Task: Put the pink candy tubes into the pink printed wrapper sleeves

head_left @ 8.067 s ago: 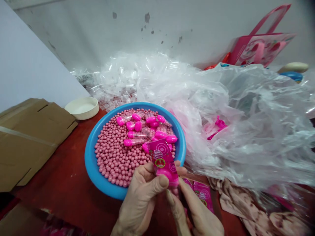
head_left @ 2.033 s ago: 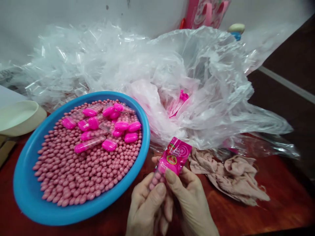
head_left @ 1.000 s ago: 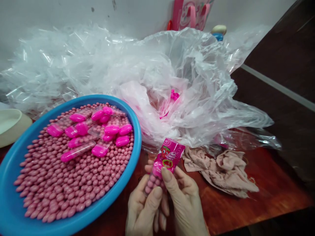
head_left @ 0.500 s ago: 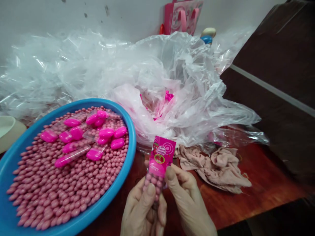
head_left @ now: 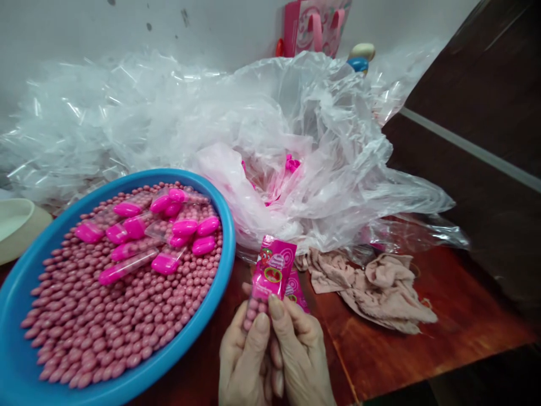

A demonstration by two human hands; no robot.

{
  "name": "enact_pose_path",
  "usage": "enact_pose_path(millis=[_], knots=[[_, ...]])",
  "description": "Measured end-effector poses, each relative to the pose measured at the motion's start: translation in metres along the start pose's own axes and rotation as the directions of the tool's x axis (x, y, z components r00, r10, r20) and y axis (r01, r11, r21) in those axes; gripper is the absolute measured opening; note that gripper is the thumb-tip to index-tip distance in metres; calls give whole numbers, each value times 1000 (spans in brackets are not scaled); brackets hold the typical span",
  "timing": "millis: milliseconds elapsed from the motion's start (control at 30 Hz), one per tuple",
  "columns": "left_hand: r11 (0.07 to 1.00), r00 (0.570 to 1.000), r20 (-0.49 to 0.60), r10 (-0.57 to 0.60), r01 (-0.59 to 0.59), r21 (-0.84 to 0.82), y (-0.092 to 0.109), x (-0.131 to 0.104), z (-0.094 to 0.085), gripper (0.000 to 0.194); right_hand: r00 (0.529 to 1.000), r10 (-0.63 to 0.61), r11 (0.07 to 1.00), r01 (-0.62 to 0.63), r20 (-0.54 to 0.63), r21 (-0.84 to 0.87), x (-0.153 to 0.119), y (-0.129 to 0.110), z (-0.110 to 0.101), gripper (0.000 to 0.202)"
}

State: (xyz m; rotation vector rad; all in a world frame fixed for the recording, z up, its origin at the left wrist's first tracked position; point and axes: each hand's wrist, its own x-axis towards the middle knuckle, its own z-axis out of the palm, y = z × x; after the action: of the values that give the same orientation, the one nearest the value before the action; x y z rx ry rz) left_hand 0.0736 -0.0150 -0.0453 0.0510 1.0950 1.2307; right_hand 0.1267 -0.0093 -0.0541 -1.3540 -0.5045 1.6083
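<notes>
Both hands are together near the bottom middle. My left hand point(head_left: 245, 355) grips the lower part of a pink candy packet point(head_left: 274, 268), whose clear section shows pink balls. My right hand point(head_left: 298, 349) pinches the same packet from the right, thumb on its front. Behind it, a second pink packet point(head_left: 297, 290) partly shows. To the left, a blue basin point(head_left: 230, 237) holds many pink candy balls point(head_left: 127, 316), with several clear tubes with bright pink caps point(head_left: 127, 268) lying on top.
Crumpled clear plastic bags point(head_left: 329, 146) are heaped along the wall, with pink pieces inside one. A beige cloth point(head_left: 380, 287) lies right on the red-brown table point(head_left: 465, 316). A white bowl point(head_left: 21, 231) stands far left, a pink gift bag point(head_left: 315, 28) at the back.
My right hand has moved left, closer to my left hand, and its thumb is now on the packet's front. The second packet has come into view behind. The view has shifted slightly.
</notes>
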Motion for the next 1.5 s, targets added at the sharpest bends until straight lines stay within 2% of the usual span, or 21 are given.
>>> enact_pose_path(millis=[133,200,267,333,433,500,567,600,667,700,733,800,867,933,1000,1100,1167,1233,1300,1400,1500], knots=[[997,998,1,-63,63,36,-2,2,-4,42,997,34,999,-34,67,2,-1,-6,-7,42],[986,996,43,-77,70,150,-4,2,-7,47,994,34,999,-35,102,4,-3,-14,-13,38],[954,996,82,-46,19,298,-6,2,-13,49,996,-8,1000,9,87,-16,-7,-22,-20,35],[889,989,150,14,-81,451,-5,2,-18,49,997,-43,998,46,66,-43,-12,-28,-26,34],[724,946,287,150,-303,620,3,1,-26,48,993,-41,996,49,110,-70,-17,-30,-36,30],[598,909,282,306,-414,686,13,-1,-28,42,992,-45,992,58,114,-112,-18,-28,-41,31],[520,848,228,478,-483,705,21,-2,-26,30,992,-50,985,69,116,-159,-17,-27,-43,32],[520,825,230,517,-516,681,23,-2,-25,24,990,-47,983,70,131,-170,-18,-27,-42,32],[646,853,287,437,-519,560,24,1,-19,18,987,-35,982,63,159,-175,-18,-27,-38,37],[767,901,316,297,-423,482,23,3,-16,24,988,-18,985,44,155,-168,-19,-27,-36,40],[879,930,333,155,-284,382,21,5,-13,28,990,6,988,17,144,-155,-20,-27,-33,42],[969,957,289,-18,-55,243,17,8,-7,28,990,31,992,-13,137,-129,-21,-24,-29,44],[991,977,204,-53,26,134,15,10,-2,26,984,8,994,10,177,-105,-21,-22,-27,44],[998,988,152,-37,28,63,15,10,2,24,975,-13,990,44,222,-132,-21,-20,-28,38],[999,986,168,-20,14,37,16,9,4,22,980,-23,976,65,200,-207,-22,-19,-28,34],[1000,971,241,9,-14,19,18,8,5,23,978,-167,922,200,126,-330,-24,-17,-27,30],[1000,967,254,-11,8,12,19,8,5,21,956,-285,863,290,76,-413,-26,-14,-25,28],[999,965,258,-50,47,19,19,8,6,17,928,-373,801,328,11,-501,-26,-10,-23,31],[998,963,260,-67,62,27,18,7,7,15,901,-433,747,364,9,-556,-26,-8,-21,32],[996,958,271,-92,89,21,15,2,8,19,897,-438,702,385,64,-599,-27,-7,-20,27],[992,953,278,-123,119,29,14,-2,5,23,901,-433,681,315,-17,-661,-29,-8,-19,27]])
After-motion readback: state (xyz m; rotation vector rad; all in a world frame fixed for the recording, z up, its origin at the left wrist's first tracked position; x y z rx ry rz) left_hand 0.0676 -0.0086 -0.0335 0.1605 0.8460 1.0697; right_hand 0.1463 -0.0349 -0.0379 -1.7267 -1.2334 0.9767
